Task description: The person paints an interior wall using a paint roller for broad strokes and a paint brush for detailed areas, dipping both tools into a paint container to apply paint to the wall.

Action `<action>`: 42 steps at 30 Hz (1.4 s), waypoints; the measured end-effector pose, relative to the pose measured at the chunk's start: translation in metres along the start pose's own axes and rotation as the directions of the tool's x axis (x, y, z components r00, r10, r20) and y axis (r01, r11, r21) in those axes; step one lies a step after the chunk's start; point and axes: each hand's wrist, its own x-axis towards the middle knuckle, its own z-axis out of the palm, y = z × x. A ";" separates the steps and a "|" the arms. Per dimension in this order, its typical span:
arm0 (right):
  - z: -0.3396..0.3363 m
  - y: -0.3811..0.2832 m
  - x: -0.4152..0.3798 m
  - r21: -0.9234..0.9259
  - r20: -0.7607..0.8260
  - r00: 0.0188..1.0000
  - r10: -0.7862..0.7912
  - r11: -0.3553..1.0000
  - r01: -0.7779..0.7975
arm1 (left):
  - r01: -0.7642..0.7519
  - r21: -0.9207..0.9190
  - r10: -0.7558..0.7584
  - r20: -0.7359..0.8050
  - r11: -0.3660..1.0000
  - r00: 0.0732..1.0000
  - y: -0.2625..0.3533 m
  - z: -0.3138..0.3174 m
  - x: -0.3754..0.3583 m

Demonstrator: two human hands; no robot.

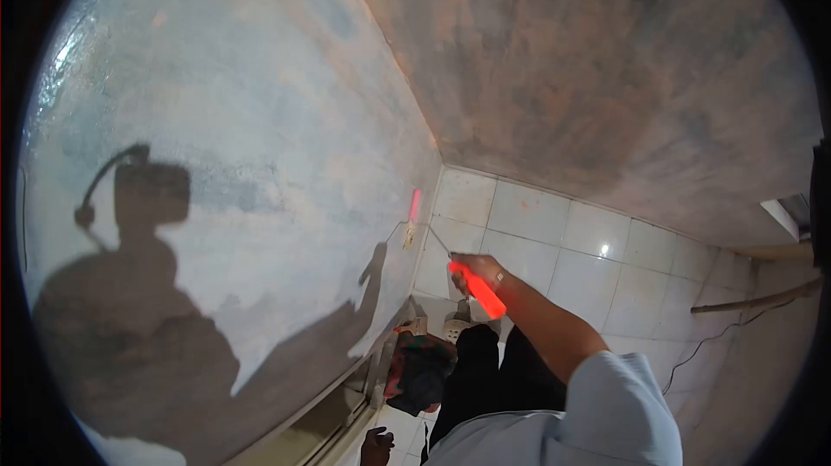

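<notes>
A paint roller with a bright red-orange handle (478,290) is in my right hand (474,269), whose fingers wrap round it. Its thin metal frame reaches up and left to a small pink roller head (415,205), which lies at the pale, patchy wall (294,120) near the corner. Whether the head touches the wall, I cannot tell. My left hand (377,447) hangs low at the bottom edge, with dark, partly curled fingers; what it may hold is not visible.
White floor tiles (528,215) meet a brownish wall (571,51). Dark and red cloths (420,371) lie beside my legs. A ledge or frame (333,418) runs along the lower left wall. At right are a wooden stick (753,300) and a thin cable (701,343).
</notes>
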 end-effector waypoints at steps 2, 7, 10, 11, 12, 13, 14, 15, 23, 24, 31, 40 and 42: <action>0.023 0.004 -0.074 -0.013 0.033 0.999 0.041 0.999 -0.040 | 0.132 -0.091 -0.130 0.034 0.987 0.991 0.024 -0.014 0.006; 0.012 -0.001 -0.131 0.092 0.158 0.983 0.094 0.990 -0.109 | 0.098 0.033 -0.100 0.090 0.995 0.991 0.027 -0.020 0.034; 0.000 -0.032 -0.066 0.041 0.073 0.996 0.061 0.997 -0.064 | -0.030 0.080 0.023 0.082 0.996 0.996 0.054 -0.012 0.041; -0.006 -0.046 -0.037 0.090 0.082 0.992 0.099 0.990 -0.106 | -0.107 0.108 0.098 0.085 0.988 0.992 0.061 -0.005 0.040; -0.015 -0.059 -0.005 0.136 0.097 0.987 0.132 0.980 -0.144 | -0.103 0.099 0.096 0.074 0.990 0.993 0.069 0.004 0.036; -0.032 -0.067 0.037 0.115 0.107 0.989 0.106 0.986 -0.118 | -0.130 0.127 0.124 0.058 0.983 0.991 0.079 0.011 0.032; -0.046 -0.073 0.068 0.097 0.115 0.990 0.081 0.991 -0.093 | -0.154 0.156 0.149 0.045 0.976 0.988 0.087 0.019 0.030; -0.049 -0.079 0.081 0.092 0.114 0.989 0.097 0.990 -0.107 | -0.140 0.150 0.136 0.039 0.979 0.990 0.090 0.028 0.024; -0.002 -0.131 -0.066 -0.020 0.161 0.963 0.216 0.976 -0.215 | 0.173 -0.187 -0.157 0.095 0.967 0.983 0.109 0.081 0.002; 0.009 -0.137 -0.106 0.052 0.182 0.936 0.300 0.948 -0.314 | 0.223 -0.181 -0.204 0.117 0.958 0.972 0.108 0.086 0.004; 0.000 -0.136 -0.146 -0.039 0.278 0.939 0.201 0.979 -0.198 | 0.187 -0.212 -0.171 0.090 0.959 0.981 0.114 0.096 0.013; -0.038 -0.158 0.092 0.190 0.076 0.978 0.195 0.960 -0.206 | 0.120 0.168 -0.111 -0.062 0.978 0.992 0.152 0.076 0.021; -0.030 -0.156 0.074 0.224 0.088 0.976 0.201 0.950 -0.216 | 0.179 0.212 -0.176 -0.033 0.961 0.984 0.150 0.075 0.022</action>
